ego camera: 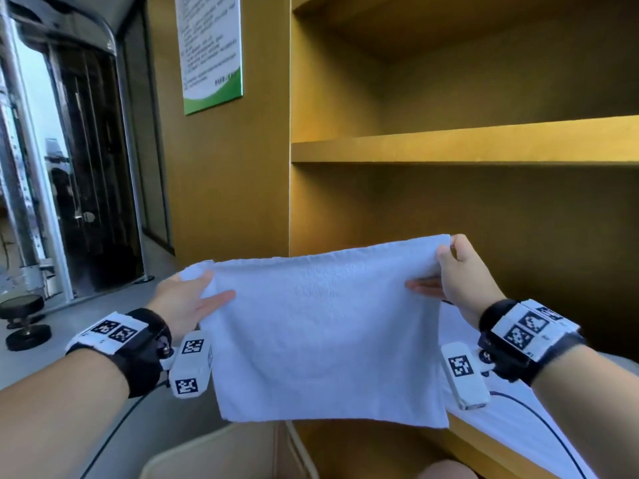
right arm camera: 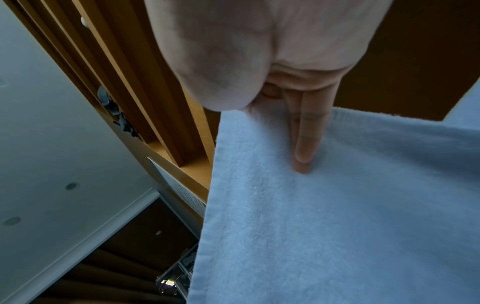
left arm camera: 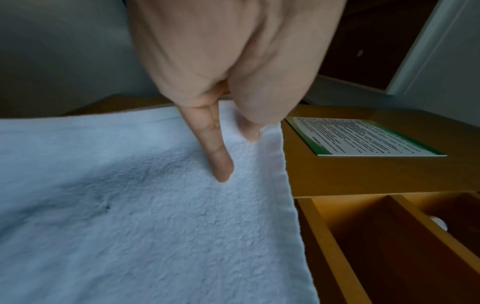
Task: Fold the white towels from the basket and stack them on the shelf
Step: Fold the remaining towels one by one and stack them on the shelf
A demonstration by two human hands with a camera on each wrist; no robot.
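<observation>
A white towel (ego camera: 325,333) hangs spread in the air in front of the yellow shelf unit (ego camera: 463,146). My left hand (ego camera: 188,299) pinches its upper left corner, thumb on top and fingers stretched along the near face. My right hand (ego camera: 456,271) pinches the upper right corner, a little higher. In the left wrist view the towel (left arm camera: 145,205) lies under a straight finger and the thumb (left arm camera: 249,127). The right wrist view shows the towel (right arm camera: 337,205) held between thumb and fingers (right arm camera: 303,144). The basket is out of sight.
More white cloth (ego camera: 511,420) covers the lowest shelf board at the right, under the towel. The shelf above (ego camera: 484,143) is bare. A green-edged notice (ego camera: 211,50) hangs on the yellow side panel. Gym equipment and weights (ego camera: 24,319) stand at the left.
</observation>
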